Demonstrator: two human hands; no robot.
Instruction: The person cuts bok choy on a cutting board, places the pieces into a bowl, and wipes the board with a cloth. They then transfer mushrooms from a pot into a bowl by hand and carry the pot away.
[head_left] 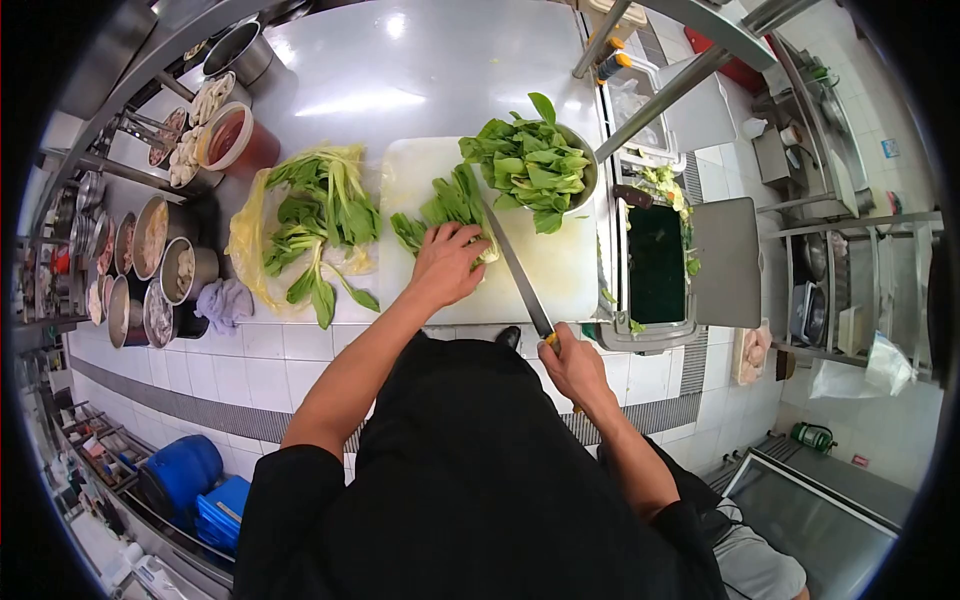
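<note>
Right hand closed round the yellow handle of a knife, blade running forward and a little left from the grip. Left hand lies palm down, fingers bent over greens; whether it pinches them or only presses, cannot tell. Those greens sit on a white board, directly under and just beyond the left fingers, the blade alongside on their right. Beyond the right hand, at the board's far right corner, a bowl heaped with leaves. Left of the left hand, off the board, a yellow bag lies spread under more bunches, a few leaves toward the near table edge. Farther left, a purple cloth. Right of the right hand and farther forward, an open bin, green scraps on its rim.
</note>
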